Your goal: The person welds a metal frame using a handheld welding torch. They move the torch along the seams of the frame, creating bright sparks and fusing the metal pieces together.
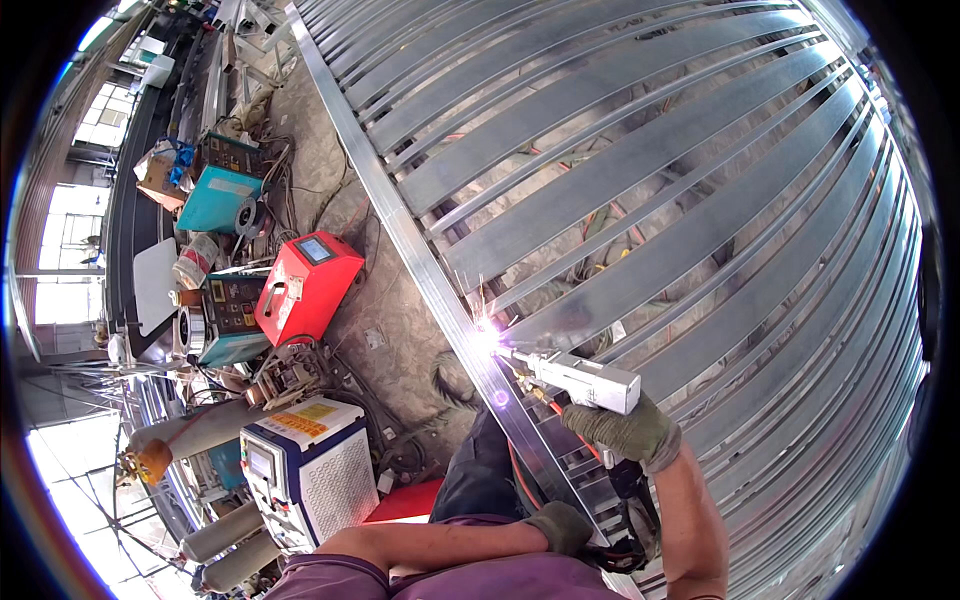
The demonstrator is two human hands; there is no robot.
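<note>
My right hand (pixel 628 432), in a green-grey work glove, is wrapped round a silver welding gun (pixel 585 380). The gun's nozzle points left at the long edge rail of a metal frame (pixel 425 255). A bright white-violet glare with sparks (pixel 487 338) burns where the nozzle meets the rail, at the end of a flat slat (pixel 600 290), and hides the joint itself. Cables and a hose hang below the gun. My left hand (pixel 560 527), gloved too, lies close to my body beside the near part of the rail; its fingers are hidden.
Parallel metal slats fill the right side. To the left stand a red machine with a screen (pixel 312 285), a white and blue cabinet (pixel 308 470), teal welding machines (pixel 220 195) and gas cylinders (pixel 225 532). Cables (pixel 375 430) lie on the floor between machines and frame.
</note>
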